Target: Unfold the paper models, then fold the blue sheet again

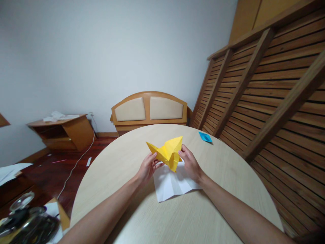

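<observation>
Head view: you look down at a round pale wood table (pixel 132 217), both forearms reaching in.
Left hand: your left hand (pixel 147 166) pinches the left side of the yellow folded paper (pixel 168 151), fingers curled closed on its edge.
Right hand: your right hand (pixel 189 163) pinches the right lower part of the same paper, thumb and fingers closed on it.
Yellow paper: held up off the table between both hands, creased into pointed flaps, one tip left, one tip up-right.
White sheet: white creased sheet (pixel 172 184) lies flat on the table just under your hands, your right hand over its far corner.
Blue piece: small blue paper (pixel 205 137) lies on the far right of the table, well apart from your hands.
Background: wooden headboard (pixel 149 110) against the wall, slatted wood panel (pixel 266 101) on the right, low cabinet (pixel 63 132) on the left.
</observation>
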{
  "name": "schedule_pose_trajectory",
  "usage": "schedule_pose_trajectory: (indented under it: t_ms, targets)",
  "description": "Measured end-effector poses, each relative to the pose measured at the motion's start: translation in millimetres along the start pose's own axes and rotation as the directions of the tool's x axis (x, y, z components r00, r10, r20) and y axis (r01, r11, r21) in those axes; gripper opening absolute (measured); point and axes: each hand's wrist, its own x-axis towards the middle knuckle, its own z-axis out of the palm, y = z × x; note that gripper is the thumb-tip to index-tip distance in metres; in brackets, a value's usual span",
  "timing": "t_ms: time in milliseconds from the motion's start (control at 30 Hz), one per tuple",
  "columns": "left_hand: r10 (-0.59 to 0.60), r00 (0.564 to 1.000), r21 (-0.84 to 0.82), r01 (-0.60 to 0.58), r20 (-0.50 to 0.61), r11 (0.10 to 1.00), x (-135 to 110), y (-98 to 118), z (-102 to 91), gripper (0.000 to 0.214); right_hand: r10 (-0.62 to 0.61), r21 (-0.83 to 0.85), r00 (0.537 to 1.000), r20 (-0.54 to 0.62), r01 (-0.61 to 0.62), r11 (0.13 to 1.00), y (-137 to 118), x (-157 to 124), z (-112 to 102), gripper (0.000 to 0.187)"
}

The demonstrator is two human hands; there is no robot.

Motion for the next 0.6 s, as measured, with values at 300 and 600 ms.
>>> schedule_pose_trajectory:
  t_ms: [300, 600]
  targets:
    - [0.011, 0.997, 0.049, -0.007, -0.076, 0.999, 5.8, 0.3, -9.0, 0.039, -0.024, -0.053, 0.995, -0.098, 0.019, 0.998, 5.8, 4.5, -6.8, 0.02]
    - [-0.038, 0.999, 0.115, 0.037, 0.001, 0.993, 3.2, -2.5, -10.7, 0.054, 0.072, 0.21, 0.996, -0.046, -0.061, 0.976, 15.2, 9.7, -15.2, 0.017]
